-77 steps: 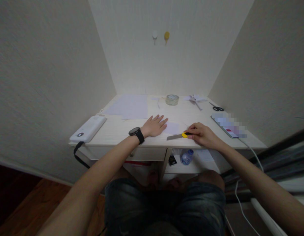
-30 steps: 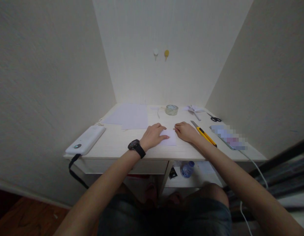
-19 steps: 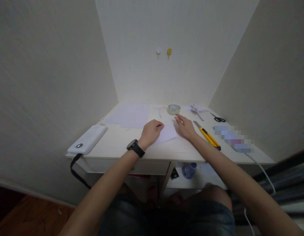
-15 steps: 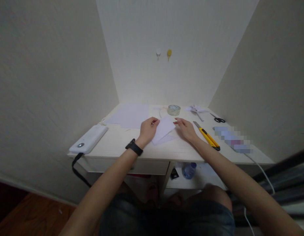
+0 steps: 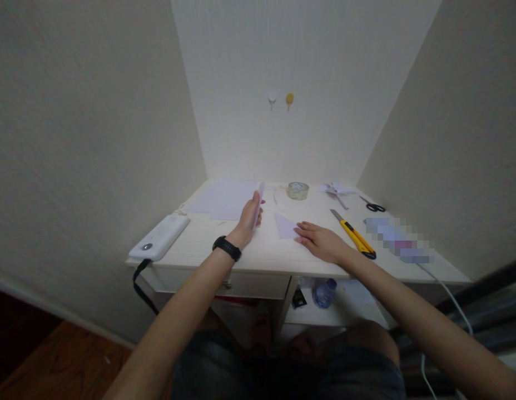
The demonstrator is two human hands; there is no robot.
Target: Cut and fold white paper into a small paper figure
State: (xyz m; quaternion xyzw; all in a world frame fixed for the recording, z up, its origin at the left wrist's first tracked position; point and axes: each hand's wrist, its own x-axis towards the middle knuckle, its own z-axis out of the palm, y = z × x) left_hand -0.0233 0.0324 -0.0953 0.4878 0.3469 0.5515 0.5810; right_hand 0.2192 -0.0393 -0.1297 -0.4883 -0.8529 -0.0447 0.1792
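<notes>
The white table [image 5: 258, 253] fills the alcove between three pale walls, and the person sits at its front edge with both forearms over it. A spread of white sheets [image 5: 224, 199] lies toward the back left corner, and a white power bank [image 5: 160, 237] sits at the front left corner with a black strap hanging off the edge. Along the right edge lies a blurred-out flat device [image 5: 397, 240] with a cable trailing down. A yellow utility knife [image 5: 353, 238] lies just left of it, blade pointing to the back, with black scissors [image 5: 372, 207] and a folded paper shape [image 5: 336, 190] near the back right corner. A roll of clear tape [image 5: 297, 190] stands at the back edge, about the middle.

The left hand [image 5: 250, 218] — a black watch on its wrist — is closed on a paper piece [image 5: 258, 203], pinching it so it stands nearly on edge above the table. The right hand [image 5: 322, 242] lies flat with fingers spread and straight, fingertips touching a second, smaller paper scrap [image 5: 285, 226] flat on the table near the front edge, clear of the knife
</notes>
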